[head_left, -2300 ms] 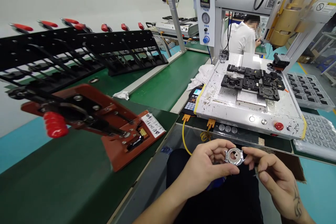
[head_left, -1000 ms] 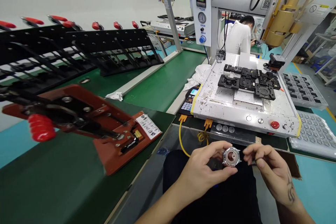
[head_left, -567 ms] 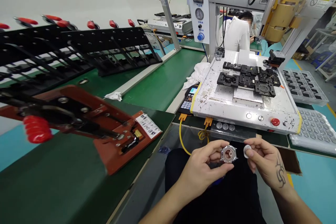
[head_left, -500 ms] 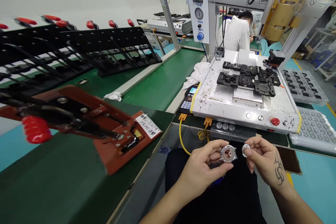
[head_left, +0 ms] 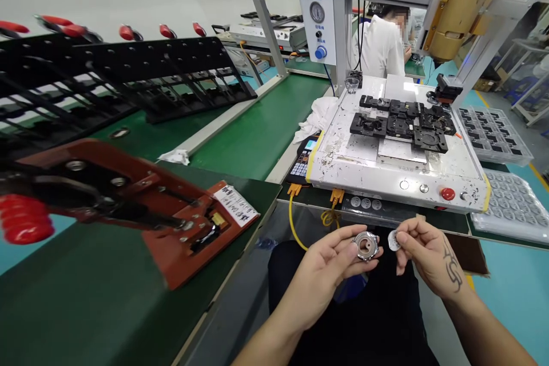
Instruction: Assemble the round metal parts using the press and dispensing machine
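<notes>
Round silvery watch case (head_left: 366, 246) — open-centred, tilted, left hand (head_left: 328, 266) — pale disc (head_left: 393, 241), right hand (head_left: 429, 254)

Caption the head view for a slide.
Left hand holds a watch case; right hand holds a round disc beside it.

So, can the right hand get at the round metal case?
Probably yes: the right hand is close to the round metal case, across a clear gap, though the pale disc in its fingers may hinder a grip.

Watch case (head_left: 366, 246) left of disc (head_left: 393, 241), machine (head_left: 373, 174) behind, clamp fixture (head_left: 171, 226) left
</notes>
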A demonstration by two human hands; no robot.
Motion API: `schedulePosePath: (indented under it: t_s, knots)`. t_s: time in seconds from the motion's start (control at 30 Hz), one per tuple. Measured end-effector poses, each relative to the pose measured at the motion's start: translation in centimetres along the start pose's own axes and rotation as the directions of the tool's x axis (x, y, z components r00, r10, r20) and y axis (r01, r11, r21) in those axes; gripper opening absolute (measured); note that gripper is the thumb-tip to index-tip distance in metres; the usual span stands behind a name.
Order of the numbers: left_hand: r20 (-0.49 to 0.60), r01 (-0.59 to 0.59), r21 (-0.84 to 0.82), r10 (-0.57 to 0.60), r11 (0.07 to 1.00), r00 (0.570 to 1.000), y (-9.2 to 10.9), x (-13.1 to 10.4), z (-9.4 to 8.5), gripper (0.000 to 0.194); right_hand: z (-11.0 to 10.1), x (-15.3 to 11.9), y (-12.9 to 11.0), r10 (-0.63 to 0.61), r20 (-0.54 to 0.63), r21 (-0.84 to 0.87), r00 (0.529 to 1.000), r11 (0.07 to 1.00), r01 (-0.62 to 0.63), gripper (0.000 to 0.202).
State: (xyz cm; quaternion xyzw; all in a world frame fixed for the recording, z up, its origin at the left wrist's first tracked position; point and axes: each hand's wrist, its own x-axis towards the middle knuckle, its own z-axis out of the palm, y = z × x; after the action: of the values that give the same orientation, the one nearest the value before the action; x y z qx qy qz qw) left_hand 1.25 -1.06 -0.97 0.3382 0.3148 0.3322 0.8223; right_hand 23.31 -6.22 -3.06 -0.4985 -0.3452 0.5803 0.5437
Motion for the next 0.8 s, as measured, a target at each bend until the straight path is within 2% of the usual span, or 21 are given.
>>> schedulePosePath:
  t_s: [0.3, 0.63, 0.8]
  knots:
    - [-0.009, -0.035, 0.021, 0.035, 0.999, 0.999, -0.27, 0.2, -0.2, 0.044, -0.37, -0.4, -0.37, 0.13, 0.05, 0.099, 0.99, 0.986, -0.135, 0.034]
    - [-0.024, -0.029, 0.036, 0.03, 0.999, 0.999, -0.33, 0.18, -0.16, 0.047, -0.55, -0.93, -0.47, 0.139, 0.113, 0.027, 0.984, 0.989, -0.143, 0.029]
    - [-0.016, -0.05, 0.068, 0.051, 0.996, 0.999, -0.39, -0.07, -0.36, 0.044, -0.48, -0.63, -0.35, 0.107, 0.128, -0.047, 0.986, 0.994, -0.101, 0.028]
